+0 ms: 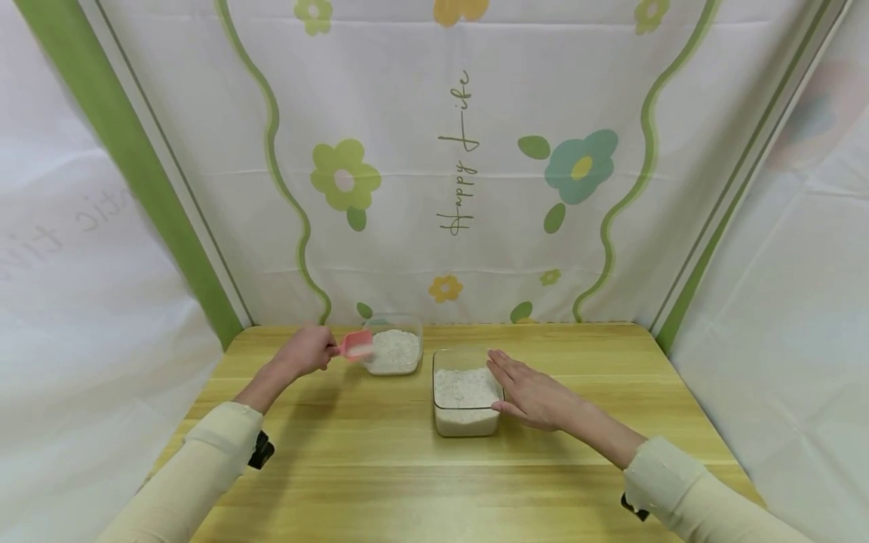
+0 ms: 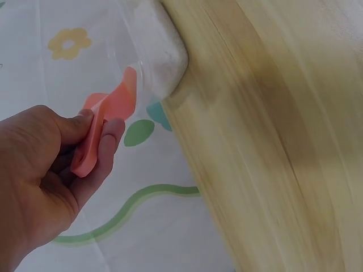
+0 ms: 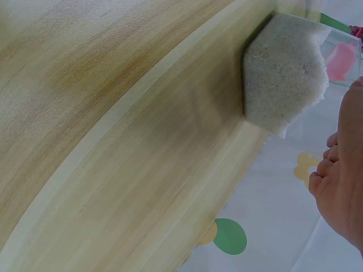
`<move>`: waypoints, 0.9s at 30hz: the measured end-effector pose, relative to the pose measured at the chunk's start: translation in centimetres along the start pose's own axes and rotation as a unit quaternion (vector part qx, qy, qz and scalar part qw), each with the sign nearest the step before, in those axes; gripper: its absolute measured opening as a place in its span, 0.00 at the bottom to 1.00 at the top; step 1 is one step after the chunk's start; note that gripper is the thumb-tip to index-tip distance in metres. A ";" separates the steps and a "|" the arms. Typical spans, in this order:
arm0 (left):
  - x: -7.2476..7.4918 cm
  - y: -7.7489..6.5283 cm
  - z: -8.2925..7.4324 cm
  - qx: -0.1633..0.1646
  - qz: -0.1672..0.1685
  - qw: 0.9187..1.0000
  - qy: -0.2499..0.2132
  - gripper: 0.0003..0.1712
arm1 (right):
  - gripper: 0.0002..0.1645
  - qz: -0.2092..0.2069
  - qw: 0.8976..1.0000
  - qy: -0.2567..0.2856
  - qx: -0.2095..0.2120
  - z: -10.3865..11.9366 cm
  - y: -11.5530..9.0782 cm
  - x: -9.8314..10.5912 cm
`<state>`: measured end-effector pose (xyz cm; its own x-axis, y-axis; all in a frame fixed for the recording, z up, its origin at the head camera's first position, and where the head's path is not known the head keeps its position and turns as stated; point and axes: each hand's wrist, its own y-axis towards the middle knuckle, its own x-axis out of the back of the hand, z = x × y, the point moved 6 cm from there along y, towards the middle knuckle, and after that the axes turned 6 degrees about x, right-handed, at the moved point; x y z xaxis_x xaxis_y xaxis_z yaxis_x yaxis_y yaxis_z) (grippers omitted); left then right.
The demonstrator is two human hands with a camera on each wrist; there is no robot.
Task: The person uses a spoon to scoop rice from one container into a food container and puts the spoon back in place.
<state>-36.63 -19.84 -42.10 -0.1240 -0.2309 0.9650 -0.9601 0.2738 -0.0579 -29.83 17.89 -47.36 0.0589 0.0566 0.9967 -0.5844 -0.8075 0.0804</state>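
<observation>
My left hand (image 1: pixel 307 351) pinches a small pink scoop (image 1: pixel 357 345) by its handle, with some white powder showing in its bowl. In the head view the scoop overlaps the left edge of a clear container (image 1: pixel 419 354) part-filled with white powder (image 1: pixel 396 350). The left wrist view shows thumb and fingers on the scoop's handle (image 2: pixel 86 153). My right hand (image 1: pixel 536 396), fingers straight, rests against the right rim of a deeper clear container (image 1: pixel 468 409). Coarse-looking white powder (image 3: pixel 286 68) fills much of this second container.
Both containers stand on a wooden table (image 1: pixel 380 467), the left one farther back, close to the rear edge. Behind the table hangs a flower-patterned white curtain (image 1: pixel 407 151), and similar cloth encloses both sides.
</observation>
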 end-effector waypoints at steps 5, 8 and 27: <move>-0.1 0.1 -0.5 -0.010 -0.019 0.999 0.043 0.18 | 0.45 -0.002 1.000 0.001 -0.001 0.0 0.0 0.0; -0.1 0.2 -1.0 -0.023 -0.037 0.997 0.070 0.16 | 0.45 -0.001 1.000 0.001 -0.002 0.0 -0.1 0.0; 0.3 -0.6 -3.8 -0.167 -0.247 0.915 0.271 0.02 | 0.45 0.002 1.000 0.007 -0.004 0.0 0.0 0.2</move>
<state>-35.09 -16.51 -40.79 0.5341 0.0681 0.8427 -0.7234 0.5526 0.4139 -29.82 17.87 -47.16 0.0447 0.0609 0.9971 -0.5914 -0.8028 0.0756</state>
